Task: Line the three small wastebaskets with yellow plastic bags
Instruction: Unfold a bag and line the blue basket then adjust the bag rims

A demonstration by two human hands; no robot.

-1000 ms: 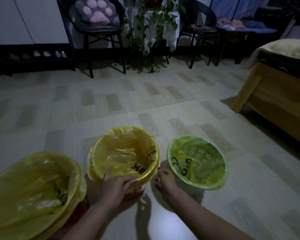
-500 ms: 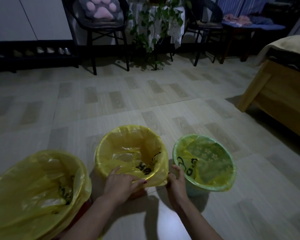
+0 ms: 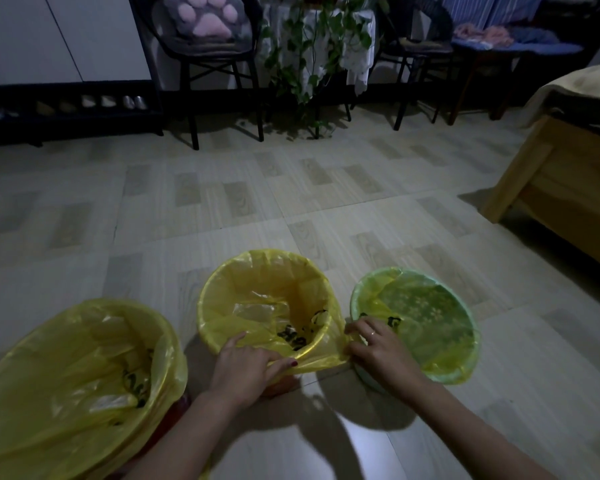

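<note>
Three small wastebaskets stand in a row on the floor, each with a yellow plastic bag over its rim. The left wastebasket (image 3: 73,386) is nearest me, its bag loose and puffy. At the middle wastebasket (image 3: 267,299), my left hand (image 3: 246,368) pinches the near edge of the yellow bag (image 3: 321,358), and my right hand (image 3: 378,348) grips the same bag's overhang at the right side, stretching it between the hands. The right wastebasket (image 3: 430,323) is green under its bag and sits just behind my right hand.
A wooden bed frame (image 3: 561,188) stands at the right. At the back are a chair with a paw-print cushion (image 3: 205,19), a trailing plant (image 3: 312,46), another chair (image 3: 420,53) and a low shoe rack (image 3: 66,109). Tiled floor (image 3: 257,195) stretches between.
My right hand has moved from the floor between the baskets up to the middle bag's right edge and taken hold of it. My left hand has stayed on the near rim.
</note>
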